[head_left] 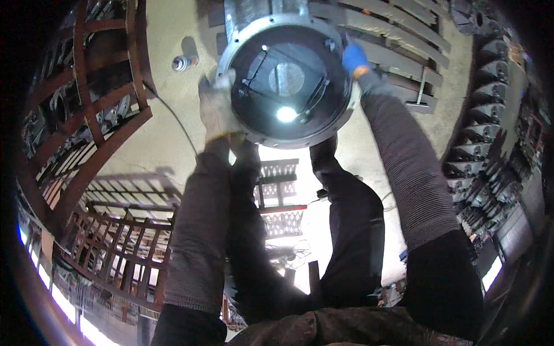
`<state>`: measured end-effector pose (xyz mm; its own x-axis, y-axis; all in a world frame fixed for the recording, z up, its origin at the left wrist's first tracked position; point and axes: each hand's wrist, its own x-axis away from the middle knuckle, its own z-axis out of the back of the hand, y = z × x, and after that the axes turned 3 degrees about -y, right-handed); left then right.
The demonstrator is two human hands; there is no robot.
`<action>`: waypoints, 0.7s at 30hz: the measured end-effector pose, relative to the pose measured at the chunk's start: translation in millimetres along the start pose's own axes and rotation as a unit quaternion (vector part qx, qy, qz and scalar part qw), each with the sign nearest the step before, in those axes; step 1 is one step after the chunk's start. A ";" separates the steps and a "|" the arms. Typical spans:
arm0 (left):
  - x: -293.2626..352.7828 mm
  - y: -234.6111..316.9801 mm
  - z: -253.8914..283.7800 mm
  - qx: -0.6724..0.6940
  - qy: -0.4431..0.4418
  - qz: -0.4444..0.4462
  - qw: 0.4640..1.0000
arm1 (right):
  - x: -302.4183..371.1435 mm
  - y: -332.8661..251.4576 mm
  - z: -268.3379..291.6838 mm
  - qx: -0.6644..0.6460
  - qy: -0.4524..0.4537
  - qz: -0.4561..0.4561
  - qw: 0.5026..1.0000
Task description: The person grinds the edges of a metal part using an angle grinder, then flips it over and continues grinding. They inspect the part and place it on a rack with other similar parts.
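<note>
A large round grey metal housing (287, 139) with a bolt-holed flange faces up in front of me. Its deep interior is dark, with a pale round patch at the bottom and a bright glare. My left hand (218, 106), in a pale work glove, is closed on the left rim, the thumb over the flange. On the far right side of the rim, my right hand (354, 57), in a blue glove with an orange cuff, is closed against the edge; its fingertips are partly hidden. Whether the housing is lifted or rests on something, I cannot tell.
A spray can (184, 63) stands on the floor at the left. A hammer (419, 102) lies by grey metal slats (392, 55) at the far right. Brown steel racks (86, 81) line the left; rows of dark metal parts (479, 109) run along the right.
</note>
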<state>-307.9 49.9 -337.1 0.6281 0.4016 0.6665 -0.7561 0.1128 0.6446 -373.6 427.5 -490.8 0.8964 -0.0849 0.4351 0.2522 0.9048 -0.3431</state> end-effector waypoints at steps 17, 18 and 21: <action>13.7 -175.0 -44.6 -0.315 -0.171 -0.227 0.906 | 269.0 169.6 -51.2 -0.291 -0.060 -0.128 0.946; 15.5 -170.2 -53.9 -0.281 -0.188 -0.212 0.917 | 271.5 179.0 -37.1 -0.304 -0.047 -0.152 0.939; 23.0 -152.3 -91.1 -0.211 -0.213 -0.179 0.937 | 266.6 201.3 16.6 -0.279 -0.094 -0.279 0.914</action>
<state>-195.0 124.8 -454.1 0.8033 -0.1197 0.5834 -0.4323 0.5565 0.7095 -89.9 593.9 -430.1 0.5059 -0.3484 0.7891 0.8451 0.3837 -0.3724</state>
